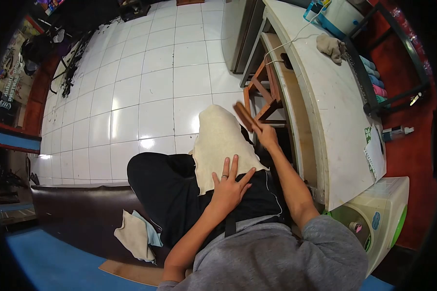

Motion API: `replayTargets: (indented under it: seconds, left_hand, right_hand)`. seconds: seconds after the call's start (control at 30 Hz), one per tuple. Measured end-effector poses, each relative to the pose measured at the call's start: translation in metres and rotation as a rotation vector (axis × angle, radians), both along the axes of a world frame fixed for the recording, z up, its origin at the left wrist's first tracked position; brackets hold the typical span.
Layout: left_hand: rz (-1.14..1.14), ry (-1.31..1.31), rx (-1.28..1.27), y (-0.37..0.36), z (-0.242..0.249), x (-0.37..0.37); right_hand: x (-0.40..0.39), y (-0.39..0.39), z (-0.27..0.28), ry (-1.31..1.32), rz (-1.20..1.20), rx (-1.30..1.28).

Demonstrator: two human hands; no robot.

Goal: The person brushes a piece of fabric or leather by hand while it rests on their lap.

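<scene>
A cream piece of cloth or soft leather (221,138) with uneven edges lies draped over my right thigh and knee. My left hand (230,188) rests flat on its near part, fingers spread, with a ring on one finger. To the right of the piece, my right hand (265,135) is closed around a brown wooden tool (245,116), long and slim, raised beside the knee. Its underside is hidden, so its exact kind does not show. A white cord (273,191) hangs over my dark trousers next to the piece.
On the dark bench (82,208) at left lie folded cream and pale blue cloths (137,235). At right stands a white table (335,111) bearing a crumpled rag (331,47), a notepad (374,153) and an appliance (342,17). An orange-brown wooden stool (264,92) is beneath its edge.
</scene>
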State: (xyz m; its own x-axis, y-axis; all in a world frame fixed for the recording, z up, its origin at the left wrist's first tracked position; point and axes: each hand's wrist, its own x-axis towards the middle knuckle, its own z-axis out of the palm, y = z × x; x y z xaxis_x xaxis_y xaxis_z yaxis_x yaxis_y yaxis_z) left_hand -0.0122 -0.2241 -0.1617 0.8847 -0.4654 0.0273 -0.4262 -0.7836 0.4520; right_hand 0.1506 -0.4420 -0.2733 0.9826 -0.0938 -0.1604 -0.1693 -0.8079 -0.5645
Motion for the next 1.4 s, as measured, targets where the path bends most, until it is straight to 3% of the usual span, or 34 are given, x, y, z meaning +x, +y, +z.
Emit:
replayTargets:
  seconds: [0.07,0.1,0.17,0.23,0.3,0.37,0.43,0.5,0.57,0.7,0.83,0.9,0.97,1.03,1.07,1.1,1.13,1.23,1.4]
  left_hand:
    - [0.0,0.025,-0.013,-0.001,0.0,-0.005]
    - [0.004,0.015,-0.015,-0.002,0.001,-0.004]
    - [0.002,0.006,-0.013,-0.003,0.002,-0.001]
    - [0.011,0.032,-0.036,-0.003,0.004,-0.001]
    - [0.017,0.043,-0.046,-0.001,0.006,0.0]
    - [0.02,0.06,-0.052,0.0,0.012,0.002]
    - [0.037,0.04,-0.051,0.0,0.021,0.005]
    - [0.061,0.005,-0.086,-0.004,0.02,0.009]
    - [0.08,-0.039,-0.125,-0.012,0.024,0.02]
    - [0.026,-0.093,-0.17,-0.039,0.025,0.042]
    - [-0.103,-0.048,-0.049,-0.059,-0.005,0.05]
    - [-0.108,0.106,-0.077,-0.058,-0.002,0.056]
    - [-0.069,0.082,-0.188,-0.048,0.0,0.064]
    - [0.116,0.128,-0.628,-0.038,-0.008,0.076]
    - [0.261,0.154,-0.722,-0.03,0.01,0.08]
    - [0.345,0.256,-0.742,-0.016,0.022,0.088]
    - [0.373,0.201,-0.71,0.003,0.035,0.098]
    - [0.497,0.206,-0.809,0.07,0.061,0.129]
    - [0.51,-0.17,-1.03,0.128,0.133,0.146]
  right_hand:
    - [0.007,0.008,0.004,-0.256,-0.005,0.319]
    - [0.003,0.018,0.015,-0.25,-0.007,0.318]
    - [-0.002,0.035,0.042,-0.116,-0.057,0.649]
    - [-0.017,0.033,0.008,-0.154,0.073,0.448]
    - [-0.033,0.018,-0.026,-0.109,0.026,0.363]
    - [-0.032,-0.012,-0.047,0.128,0.018,0.04]
    - [-0.03,-0.027,-0.041,0.187,-0.046,-0.04]
    - [-0.022,-0.035,-0.053,0.006,-0.118,-0.015]
    - [-0.009,-0.029,-0.029,0.229,-0.163,0.277]
    - [0.03,-0.009,-0.052,0.426,-0.313,0.844]
    - [0.066,0.027,-0.053,0.503,-0.464,1.017]
    - [0.082,0.032,-0.057,0.636,-0.264,0.924]
    - [0.092,0.038,-0.062,0.622,-0.245,0.918]
    - [0.103,0.046,-0.024,0.588,-0.138,0.675]
    - [0.106,0.05,-0.009,0.504,-0.176,0.707]
    - [0.122,0.046,-0.035,0.418,-0.142,0.857]
    - [0.128,0.048,-0.023,0.354,-0.164,0.951]
    - [0.146,0.052,0.052,0.186,-0.156,1.155]
    - [0.136,0.048,0.192,-0.062,-0.017,1.192]
